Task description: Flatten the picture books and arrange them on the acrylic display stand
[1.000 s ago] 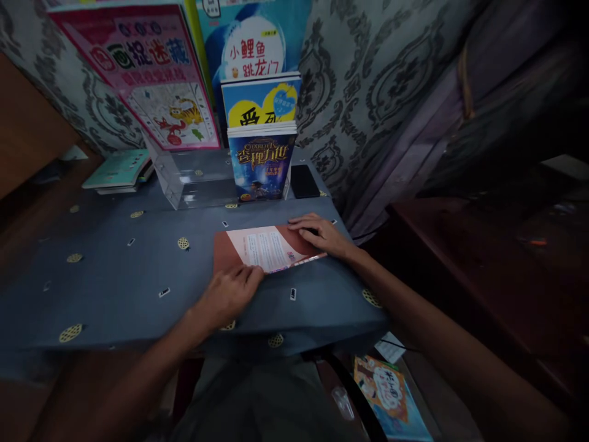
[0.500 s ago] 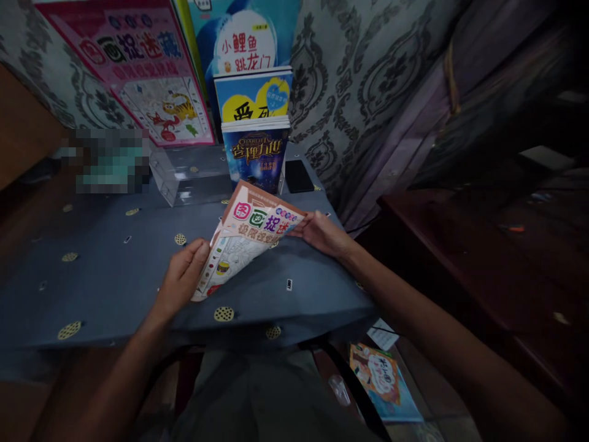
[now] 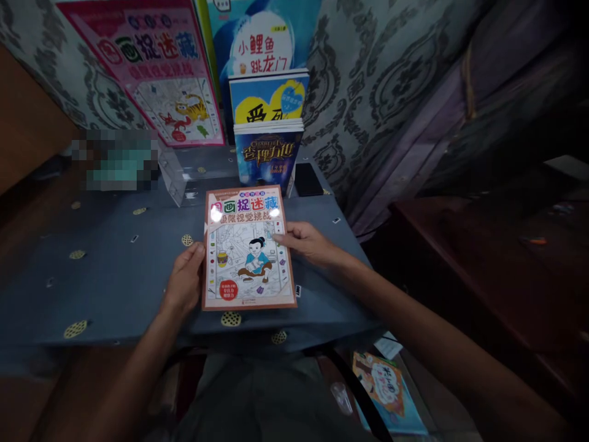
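Between my two hands is a thin picture book [image 3: 246, 264] with a brown-edged cover and a drawing of a seated figure in blue. My left hand [image 3: 184, 276] grips its left edge, the thumb along the side. On the right edge, my right hand [image 3: 310, 242] pinches the book, thumb on the cover and fingers behind. Its cover faces up towards me, flat and upright to my view. Just behind it stands a dark blue book [image 3: 267, 156] in a clear acrylic rack [image 3: 172, 178].
A pink picture book [image 3: 161, 73], a yellow-and-blue book [image 3: 269, 98] and a teal book [image 3: 262, 37] stand upright at the back. A black phone-like slab [image 3: 308, 179] lies on the blue tablecloth [image 3: 115, 264]. More books [image 3: 389, 393] lie on the floor at right.
The book has gone from slanted and bent to flat, with its whole front cover facing me. My right thumb now rests on the cover. The view has shifted slightly.
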The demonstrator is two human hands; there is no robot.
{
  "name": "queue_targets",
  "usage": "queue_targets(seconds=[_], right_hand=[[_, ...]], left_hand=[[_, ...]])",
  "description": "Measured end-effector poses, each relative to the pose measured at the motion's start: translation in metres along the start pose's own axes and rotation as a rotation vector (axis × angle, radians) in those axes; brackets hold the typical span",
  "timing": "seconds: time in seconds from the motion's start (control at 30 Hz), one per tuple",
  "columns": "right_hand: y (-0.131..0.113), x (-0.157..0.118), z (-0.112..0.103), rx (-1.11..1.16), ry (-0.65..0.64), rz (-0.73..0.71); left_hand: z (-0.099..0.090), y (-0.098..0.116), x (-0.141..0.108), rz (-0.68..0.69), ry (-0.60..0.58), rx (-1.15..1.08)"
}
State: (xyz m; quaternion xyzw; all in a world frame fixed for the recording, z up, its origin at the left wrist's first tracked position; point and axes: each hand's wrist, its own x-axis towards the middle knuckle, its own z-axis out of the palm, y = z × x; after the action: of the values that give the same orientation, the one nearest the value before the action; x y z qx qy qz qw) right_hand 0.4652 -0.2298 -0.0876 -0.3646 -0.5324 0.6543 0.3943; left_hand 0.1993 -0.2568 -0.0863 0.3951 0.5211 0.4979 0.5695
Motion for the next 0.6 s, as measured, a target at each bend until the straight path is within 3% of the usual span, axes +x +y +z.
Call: queue_targets(seconds=[0.13,0.3,0.4,0.5,0.6], right_hand=[[0.015,-0.006,-0.007,-0.075,-0.016,0.178],[0.019,-0.007,-0.014,-0.190,0.038,0.285],[0.007,-0.004,-0.022,-0.468,0.047,0.340],[-0.008,0.000,-0.027,-0.917,0.162,0.244],[-0.015,0.009,-0.013,-1.197,0.238,0.001]], left_hand=[[-0.017,-0.014,0.008,0.050,-0.140,0.307],[-0.022,-0.006,0.010,0.440,-0.091,0.848],[-0.018,-0.003,0.012,0.613,-0.113,1.058],[-0.015,-0.011,0.015,0.702,-0.204,1.126],[-0.013,-0.024,0.015,0.753,-0.230,1.186]])
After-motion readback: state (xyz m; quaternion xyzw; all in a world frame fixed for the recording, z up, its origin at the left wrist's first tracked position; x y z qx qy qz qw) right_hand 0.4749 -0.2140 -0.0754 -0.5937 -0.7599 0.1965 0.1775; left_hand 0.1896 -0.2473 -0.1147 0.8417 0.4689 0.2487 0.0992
